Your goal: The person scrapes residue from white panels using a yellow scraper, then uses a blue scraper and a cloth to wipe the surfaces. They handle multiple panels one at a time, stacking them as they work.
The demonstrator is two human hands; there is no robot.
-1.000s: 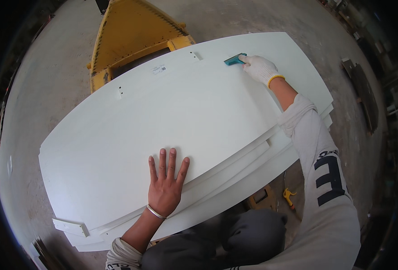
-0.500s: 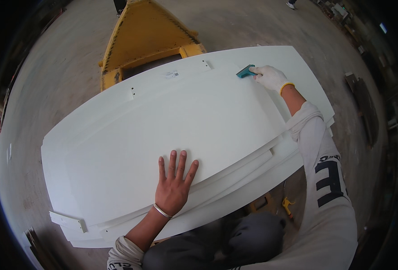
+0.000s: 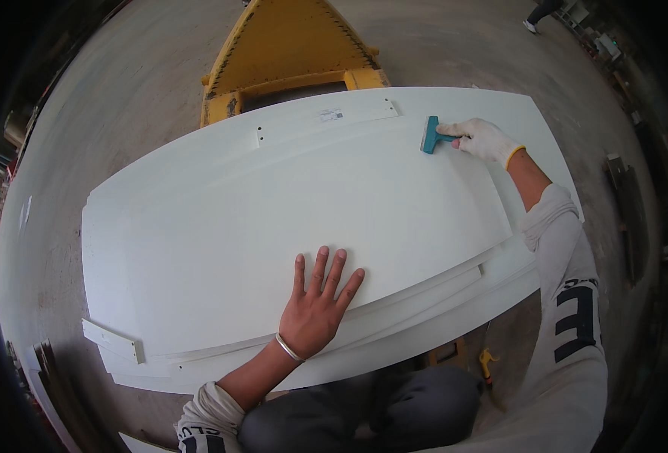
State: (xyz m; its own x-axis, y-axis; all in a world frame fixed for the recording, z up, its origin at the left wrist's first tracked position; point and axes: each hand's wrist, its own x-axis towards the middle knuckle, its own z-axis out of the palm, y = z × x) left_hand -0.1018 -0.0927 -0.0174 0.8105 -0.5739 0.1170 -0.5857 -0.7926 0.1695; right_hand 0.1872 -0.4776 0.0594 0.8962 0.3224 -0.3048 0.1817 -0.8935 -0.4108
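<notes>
Scraping the top panel [image 3: 273, 226] of a white stack, by the look of it, with the stroke at the far right corner. Right hand [image 3: 485, 140], gloved in white, closed around the handle of a teal scraper [image 3: 430, 135], blade edge down on the panel near its far edge. Left hand [image 3: 315, 306], bare, fingers spread wide and pressed flat on the near edge of the same panel, holding nothing, seemingly pinning it against sliding. Several more white panels [image 3: 440, 302] stepped out beneath, near edges showing. Narrow white strip [image 3: 111, 340] sticking out at the near left corner; another with small holes [image 3: 323, 121] lying along the far side. Yellow pallet truck [image 3: 289, 53] beyond the stack, on a concrete floor [image 3: 123, 90].

Judged as mid-pass, most of the surface not yet visibly worked. Next stroke likely calling for a low blade angle, steady even pressure, and the flat palm kept planted so the sheet cannot shift.
</notes>
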